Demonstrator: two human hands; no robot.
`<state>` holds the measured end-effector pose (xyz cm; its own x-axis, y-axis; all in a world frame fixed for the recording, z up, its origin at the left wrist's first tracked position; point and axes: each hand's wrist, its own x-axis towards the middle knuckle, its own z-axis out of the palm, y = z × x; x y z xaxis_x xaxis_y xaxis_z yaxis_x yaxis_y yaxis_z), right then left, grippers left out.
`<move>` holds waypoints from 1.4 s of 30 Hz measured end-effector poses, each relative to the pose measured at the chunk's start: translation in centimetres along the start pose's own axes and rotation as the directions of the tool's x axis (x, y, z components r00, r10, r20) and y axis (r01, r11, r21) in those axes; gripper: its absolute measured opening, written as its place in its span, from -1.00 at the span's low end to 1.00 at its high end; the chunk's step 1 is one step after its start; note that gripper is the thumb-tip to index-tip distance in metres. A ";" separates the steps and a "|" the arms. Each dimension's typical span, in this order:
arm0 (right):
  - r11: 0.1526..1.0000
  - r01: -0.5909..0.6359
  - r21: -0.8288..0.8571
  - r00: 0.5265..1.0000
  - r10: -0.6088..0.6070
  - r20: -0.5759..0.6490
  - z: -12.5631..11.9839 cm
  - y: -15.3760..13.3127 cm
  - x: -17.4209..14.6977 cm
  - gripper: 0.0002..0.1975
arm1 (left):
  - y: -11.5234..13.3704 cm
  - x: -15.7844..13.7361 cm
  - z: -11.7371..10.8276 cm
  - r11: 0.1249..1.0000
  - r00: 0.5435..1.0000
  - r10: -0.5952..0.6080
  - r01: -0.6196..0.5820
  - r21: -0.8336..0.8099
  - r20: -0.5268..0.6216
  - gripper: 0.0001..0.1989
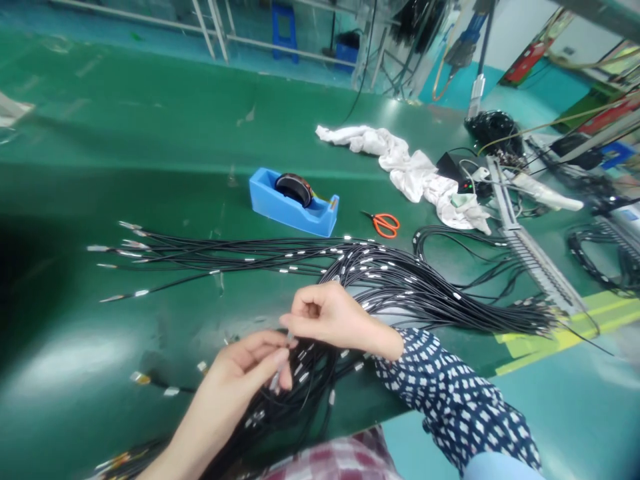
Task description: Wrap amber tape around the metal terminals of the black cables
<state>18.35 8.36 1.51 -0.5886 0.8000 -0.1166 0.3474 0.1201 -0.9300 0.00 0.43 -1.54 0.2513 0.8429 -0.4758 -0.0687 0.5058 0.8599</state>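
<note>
My left hand [253, 363] is closed, thumb and fingers pinching a cable end with a small pale, silvery piece [276, 380] showing below the fingertips. Close against it, my right hand [333, 317] pinches thumb and forefinger together at the same spot; whatever lies between them is too small to make out. Under and beyond both hands spreads a large bundle of black cables [430, 287] with white labels. Several loose cable ends [133, 243] fan out to the left. More black cables [320, 373] run below my hands toward the table's near edge.
On the green table [150, 133] stands a blue tape dispenser [293, 207] with a dark roll. Orange-handled scissors [386, 225] lie beside it. A crumpled white cloth [410, 167] stretches behind, near a grey slotted rail [540, 267]. Yellow tape [605, 320] marks the right edge.
</note>
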 end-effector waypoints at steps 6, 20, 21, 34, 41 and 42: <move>0.996 0.040 0.075 0.994 -0.047 0.099 -0.2 0.0 0.7 -0.67 | 0.9 0.2 0.9 0.987 0.999 -0.003 -0.005 -0.163 -0.050 -0.79; 0.596 -0.472 -0.650 0.794 -0.032 -0.606 -16.7 10.8 2.7 -0.73 | -0.2 0.0 1.4 0.984 0.981 0.060 -0.089 -0.152 -0.185 -0.74; 0.577 -0.488 -0.655 0.792 -0.021 -0.610 -17.1 11.6 2.5 -0.73 | -0.1 0.1 1.5 0.988 0.981 0.070 -0.093 -0.127 -0.180 -0.74; 0.856 -0.296 -0.425 0.865 0.051 -0.499 -16.6 8.8 0.9 -0.57 | 0.4 0.4 2.1 0.959 0.966 0.200 -0.160 0.233 -0.161 -0.83; 0.986 -0.154 -0.056 0.952 0.163 0.258 -7.1 1.7 -2.7 -0.72 | 0.3 0.2 2.0 0.918 0.966 0.222 -0.160 0.364 -0.135 -0.83; 0.976 -0.080 -0.205 0.954 0.134 0.269 -6.6 0.9 -3.0 -0.73 | 0.4 0.2 2.0 0.912 0.965 0.228 -0.166 0.376 -0.127 -0.83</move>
<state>25.21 9.94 3.30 -0.7111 0.6210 -0.3297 0.5351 0.1739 -0.8267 1.98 0.44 -0.91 0.1039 0.9524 -0.2865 0.2582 0.2523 0.9325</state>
